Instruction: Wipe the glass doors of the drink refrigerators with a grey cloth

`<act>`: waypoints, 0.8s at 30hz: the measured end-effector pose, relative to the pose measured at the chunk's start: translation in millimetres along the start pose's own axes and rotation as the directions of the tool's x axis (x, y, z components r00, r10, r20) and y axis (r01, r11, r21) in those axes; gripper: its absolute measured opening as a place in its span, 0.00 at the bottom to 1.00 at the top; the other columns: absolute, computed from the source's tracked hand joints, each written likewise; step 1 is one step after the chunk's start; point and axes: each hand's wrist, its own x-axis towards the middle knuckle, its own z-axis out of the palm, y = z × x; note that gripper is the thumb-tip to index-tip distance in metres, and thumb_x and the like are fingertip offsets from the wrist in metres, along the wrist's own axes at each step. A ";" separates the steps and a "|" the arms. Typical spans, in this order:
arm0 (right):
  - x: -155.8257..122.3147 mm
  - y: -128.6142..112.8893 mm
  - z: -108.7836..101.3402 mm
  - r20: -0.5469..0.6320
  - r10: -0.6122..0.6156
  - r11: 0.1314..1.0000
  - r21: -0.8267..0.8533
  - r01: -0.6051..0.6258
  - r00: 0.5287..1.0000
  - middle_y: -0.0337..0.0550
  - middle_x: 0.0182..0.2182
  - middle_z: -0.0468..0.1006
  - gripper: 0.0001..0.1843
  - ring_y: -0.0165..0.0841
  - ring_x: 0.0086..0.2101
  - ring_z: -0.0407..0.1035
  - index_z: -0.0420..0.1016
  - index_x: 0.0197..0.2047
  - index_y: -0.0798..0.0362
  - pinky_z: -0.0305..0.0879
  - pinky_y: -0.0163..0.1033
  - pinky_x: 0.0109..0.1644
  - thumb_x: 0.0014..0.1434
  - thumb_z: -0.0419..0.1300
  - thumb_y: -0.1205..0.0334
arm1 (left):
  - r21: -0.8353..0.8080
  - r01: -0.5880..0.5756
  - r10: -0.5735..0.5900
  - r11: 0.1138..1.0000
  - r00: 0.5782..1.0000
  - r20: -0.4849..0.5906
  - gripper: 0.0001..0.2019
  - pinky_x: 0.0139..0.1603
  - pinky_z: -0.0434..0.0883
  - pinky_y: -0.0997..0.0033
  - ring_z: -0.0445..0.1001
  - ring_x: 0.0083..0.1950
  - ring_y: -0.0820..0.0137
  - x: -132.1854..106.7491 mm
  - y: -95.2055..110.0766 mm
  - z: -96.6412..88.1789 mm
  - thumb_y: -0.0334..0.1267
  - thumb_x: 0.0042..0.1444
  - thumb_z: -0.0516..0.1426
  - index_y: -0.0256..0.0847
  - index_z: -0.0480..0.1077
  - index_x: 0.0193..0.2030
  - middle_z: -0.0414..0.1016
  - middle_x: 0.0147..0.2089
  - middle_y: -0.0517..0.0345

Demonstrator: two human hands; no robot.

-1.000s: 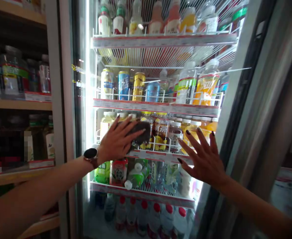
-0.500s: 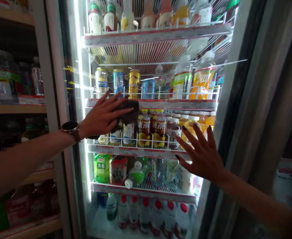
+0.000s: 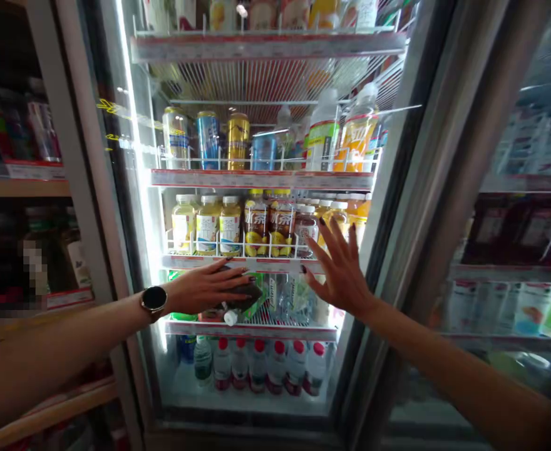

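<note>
Wiping the glass front of a drinks fridge looks to be the step in hand. A dark cloth (image 3: 248, 293) sits just below the middle of the frame, pressed against the glass door (image 3: 121, 188) by the left hand (image 3: 205, 288). That hand lies flat, fingers stretched almost straight and close together. The cloth is pinned under the fingertips rather than bunched in a fist; how the thumb sits on it I cannot tell. A round watch (image 3: 154, 299) is on that wrist. Right of centre, the right hand (image 3: 344, 275) is wide open with all fingers spread and holds nothing. Its palm is turned to the same pane and seems to rest on it as a brace.

Behind the glass, level with the cloth, a tipped bottle (image 3: 231, 317) lies on a wire shelf. One shelf up stand yellow tea bottles (image 3: 207, 222), and above them a row of cans (image 3: 208, 139). Along the bottom are water bottles (image 3: 257, 363) with red caps. Wooden shelves (image 3: 22, 186) fill the left edge of the frame, and a second glass door (image 3: 514, 219) takes the right side.

As I judge it, a further stroke calls for even pressure through the flat fingers so the cloth does not slip out from under them. It also calls for the right hand to steady the pane, since a pushed door could shift.
</note>
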 end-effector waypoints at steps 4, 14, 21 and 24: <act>23.0 -63.6 -10.6 -0.024 0.018 0.953 0.302 -0.010 1.000 0.51 0.67 0.69 0.45 0.47 0.64 0.69 0.39 0.80 0.38 0.73 0.61 0.65 0.67 0.56 0.64 | -0.091 0.382 -0.393 0.920 0.892 -0.225 0.34 0.81 0.45 0.33 0.42 0.84 0.54 34.1 -2.7 -15.2 0.32 0.67 0.56 0.55 0.54 0.77 0.49 0.82 0.53; 88.5 -64.7 21.6 -0.255 0.402 0.892 0.325 -0.314 0.879 0.56 0.69 0.63 0.33 0.50 0.69 0.59 0.50 0.76 0.45 0.62 0.70 0.71 0.71 0.51 0.57 | -0.386 0.322 -0.485 0.865 0.738 -0.470 0.47 0.82 0.48 0.38 0.37 0.84 0.55 105.4 11.0 -17.2 0.40 0.64 0.57 0.45 0.31 0.82 0.46 0.82 0.45; 107.5 15.9 11.4 -0.275 0.216 0.969 -0.058 -0.240 0.937 0.49 0.79 0.44 0.42 0.59 0.75 0.45 0.42 0.79 0.45 0.46 0.78 0.75 0.66 0.53 0.62 | -0.059 0.442 -0.435 0.895 0.838 -0.328 0.40 0.83 0.34 0.39 0.39 0.84 0.54 -11.8 -14.1 -22.3 0.39 0.66 0.57 0.46 0.45 0.81 0.51 0.81 0.50; 137.5 24.9 12.2 -0.306 0.212 0.960 -0.112 -0.256 0.928 0.48 0.80 0.40 0.45 0.63 0.76 0.40 0.37 0.81 0.45 0.40 0.82 0.74 0.67 0.53 0.59 | 0.042 0.490 -0.446 0.871 0.823 -0.353 0.38 0.83 0.33 0.40 0.42 0.83 0.54 -31.6 -31.4 -13.3 0.43 0.68 0.56 0.50 0.45 0.81 0.49 0.81 0.52</act>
